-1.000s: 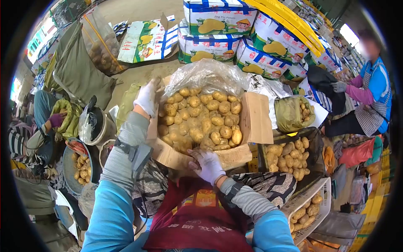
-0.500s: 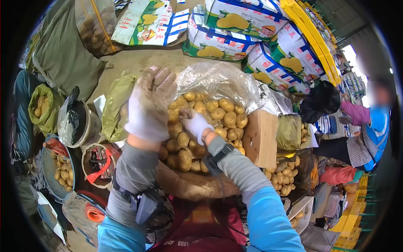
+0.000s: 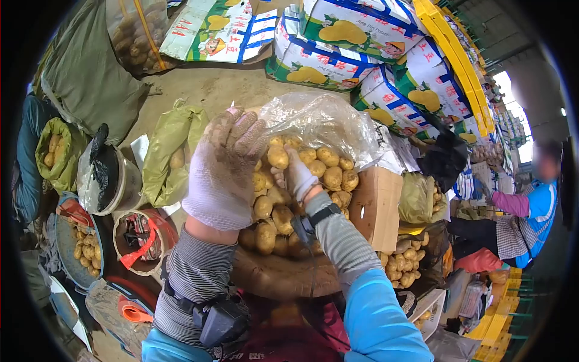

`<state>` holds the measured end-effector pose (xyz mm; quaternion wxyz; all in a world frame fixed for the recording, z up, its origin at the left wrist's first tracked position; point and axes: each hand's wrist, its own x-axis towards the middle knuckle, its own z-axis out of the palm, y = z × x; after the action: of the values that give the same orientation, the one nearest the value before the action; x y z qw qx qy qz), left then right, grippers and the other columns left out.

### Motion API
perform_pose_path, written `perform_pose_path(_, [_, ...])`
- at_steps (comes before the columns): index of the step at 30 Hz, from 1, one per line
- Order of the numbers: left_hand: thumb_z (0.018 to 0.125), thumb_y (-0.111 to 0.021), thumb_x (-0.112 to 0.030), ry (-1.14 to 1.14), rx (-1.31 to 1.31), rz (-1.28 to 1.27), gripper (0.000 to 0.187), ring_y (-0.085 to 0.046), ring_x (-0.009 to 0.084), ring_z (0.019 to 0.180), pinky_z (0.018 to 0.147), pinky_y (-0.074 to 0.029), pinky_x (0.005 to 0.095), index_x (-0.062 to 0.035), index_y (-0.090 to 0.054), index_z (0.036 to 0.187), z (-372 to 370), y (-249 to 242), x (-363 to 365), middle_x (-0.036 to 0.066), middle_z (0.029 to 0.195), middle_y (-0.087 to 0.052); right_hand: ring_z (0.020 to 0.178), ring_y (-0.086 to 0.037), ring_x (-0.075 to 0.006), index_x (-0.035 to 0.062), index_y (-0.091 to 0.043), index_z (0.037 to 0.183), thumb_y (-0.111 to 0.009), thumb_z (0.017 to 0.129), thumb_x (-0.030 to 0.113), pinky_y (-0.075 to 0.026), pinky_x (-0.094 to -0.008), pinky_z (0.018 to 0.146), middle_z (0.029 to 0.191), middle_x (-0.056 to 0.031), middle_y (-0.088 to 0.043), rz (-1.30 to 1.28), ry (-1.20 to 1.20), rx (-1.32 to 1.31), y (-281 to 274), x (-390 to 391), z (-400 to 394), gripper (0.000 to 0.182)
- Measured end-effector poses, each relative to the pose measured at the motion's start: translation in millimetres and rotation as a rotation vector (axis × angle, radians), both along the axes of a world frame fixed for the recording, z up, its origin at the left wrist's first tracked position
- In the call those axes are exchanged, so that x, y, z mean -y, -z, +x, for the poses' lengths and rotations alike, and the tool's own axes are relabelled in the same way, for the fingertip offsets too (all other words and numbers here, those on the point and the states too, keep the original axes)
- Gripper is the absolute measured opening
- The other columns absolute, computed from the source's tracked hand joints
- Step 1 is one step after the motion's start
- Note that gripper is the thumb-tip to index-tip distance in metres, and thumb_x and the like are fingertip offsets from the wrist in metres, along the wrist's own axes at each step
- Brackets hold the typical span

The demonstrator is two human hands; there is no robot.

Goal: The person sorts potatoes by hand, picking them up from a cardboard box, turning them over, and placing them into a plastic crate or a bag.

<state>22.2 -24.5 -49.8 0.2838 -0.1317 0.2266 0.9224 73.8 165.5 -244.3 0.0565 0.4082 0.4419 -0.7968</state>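
My left hand (image 3: pixel 226 166), in a white glove dirtied at the fingers, is raised over the left side of an open cardboard box (image 3: pixel 375 208) full of potatoes (image 3: pixel 265 234). Its fingers are stretched out and hold nothing. My right hand (image 3: pixel 299 175), also gloved, is above the middle of the potatoes with its fingers curled round one potato (image 3: pixel 278 157). Part of the grip is hidden behind the hand. A clear plastic liner (image 3: pixel 319 123) is folded back over the box's far side.
Printed potato cartons (image 3: pixel 338 33) are stacked at the back. To the left stand a green sack (image 3: pixel 172 154), a white bucket (image 3: pixel 126 187) and a blue basin (image 3: pixel 99 241) with potatoes. A co-worker (image 3: pixel 534 208) is at the right, near loose potatoes (image 3: pixel 404 262).
My right hand has moved slightly right and come up with a potato at its fingers. My left hand stays open and has shifted slightly right. The co-worker at the right has moved.
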Motion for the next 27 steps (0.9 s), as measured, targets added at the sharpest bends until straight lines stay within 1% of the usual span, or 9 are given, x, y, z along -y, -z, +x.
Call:
perform_pose_path(5, [0.092,-0.063,-0.027,0.166,-0.009,-0.224,0.036,-0.054,0.0237,0.116,0.096,-0.048,0.0386,-0.0101,-0.053,0.122,19.7,5.5,-12.6,0.008,0.130,-0.052,0.049,-0.049,-0.0111,0.0072,-0.058,0.095,-0.049,0.098,0.053,-0.041,-0.0250,0.045,0.067,-0.0054,-0.059,0.226,-0.200,-0.336,-134.0,6.7,31.3,0.047])
perform_pose_path(7, [0.091,-0.064,-0.026,0.171,-0.816,-0.525,0.037,-0.054,0.0237,0.115,0.097,-0.047,0.0400,-0.0102,-0.052,0.122,31.8,14.8,-16.2,0.008,0.130,-0.053,0.054,-0.051,-0.0105,0.0064,-0.060,0.100,-0.050,0.099,0.049,-0.044,-0.0235,0.050,0.071,-0.0047,-0.061,0.556,-0.375,-0.300,-183.4,11.7,41.0,0.044])
perform_pose_path(8, [0.091,-0.065,-0.026,0.196,-0.731,-0.467,0.037,-0.054,0.0240,0.115,0.098,-0.048,0.0410,-0.0100,-0.052,0.122,29.2,24.5,-20.5,0.009,0.127,-0.054,0.058,-0.053,-0.0101,0.0059,-0.061,0.104,-0.051,0.099,0.046,-0.045,-0.0229,0.053,0.073,-0.0043,-0.062,0.631,-0.273,-0.427,-182.6,7.1,42.6,0.041])
perform_pose_path(10, [0.091,-0.065,-0.025,0.231,-0.553,-0.356,0.037,-0.055,0.0248,0.115,0.099,-0.048,0.0431,-0.0096,-0.051,0.122,24.1,44.1,-29.1,0.011,0.122,-0.056,0.066,-0.055,-0.0091,0.0048,-0.062,0.110,-0.055,0.099,0.040,-0.047,-0.0217,0.060,0.078,-0.0035,-0.063,0.784,-0.061,-0.672,-176.7,-9.5,37.7,0.038])
perform_pose_path(12, [0.089,-0.068,-0.024,0.190,-0.098,-0.034,0.042,-0.054,0.0245,0.119,0.100,-0.048,0.0452,-0.0110,-0.050,0.125,16.0,2.4,-17.6,0.011,0.120,-0.055,0.082,-0.060,-0.0100,0.0056,-0.059,0.124,-0.055,0.099,0.024,-0.050,-0.0242,0.074,0.093,-0.0061,-0.067,0.668,0.097,-0.511,-144.2,-49.1,44.3,0.032])
perform_pose_path(14, [0.090,-0.066,-0.021,0.080,-0.115,0.035,0.038,-0.054,0.0245,0.117,0.098,-0.050,0.0449,-0.0111,-0.049,0.123,0.0,9.9,-9.3,0.011,0.118,-0.054,0.092,-0.064,-0.0144,0.0058,-0.057,0.127,-0.056,0.096,0.018,-0.052,-0.0265,0.081,0.106,-0.0078,-0.068,0.973,-0.046,-0.201,-69.7,-80.1,41.7,0.034])
perform_pose_path(18, [0.094,-0.060,-0.019,-0.003,-0.001,-0.019,0.034,-0.054,0.0257,0.117,0.094,-0.053,0.0463,-0.0110,-0.047,0.124,-4.9,5.9,-8.7,0.010,0.118,-0.053,0.115,-0.059,-0.0284,0.0136,-0.051,0.136,-0.064,0.087,0.035,-0.047,-0.0374,0.097,0.130,-0.0152,-0.059,1.116,-0.537,0.159,-39.9,-33.3,30.9,0.055])
perform_pose_path(22, [0.097,-0.057,-0.026,-0.070,-0.322,-0.267,0.032,-0.055,0.0257,0.114,0.091,-0.053,0.0476,-0.0096,-0.047,0.123,7.8,14.3,-18.2,0.008,0.119,-0.053,0.116,-0.055,-0.0331,0.0138,-0.051,0.133,-0.068,0.083,0.028,-0.045,-0.0409,0.097,0.129,-0.0170,-0.055,1.580,-0.671,0.254,-4.3,-3.3,-25.2,0.054])
perform_pose_path(27, [0.097,-0.055,-0.031,-0.081,0.060,-0.054,0.032,-0.058,0.0239,0.109,0.091,-0.053,0.0477,-0.0069,-0.049,0.117,-0.9,-7.7,-14.2,0.007,0.115,-0.055,0.115,-0.054,-0.0341,0.0118,-0.053,0.126,-0.071,0.075,0.019,-0.044,-0.0423,0.096,0.124,-0.0168,-0.056,1.740,-0.683,0.284,47.6,-16.0,-65.5,0.055])
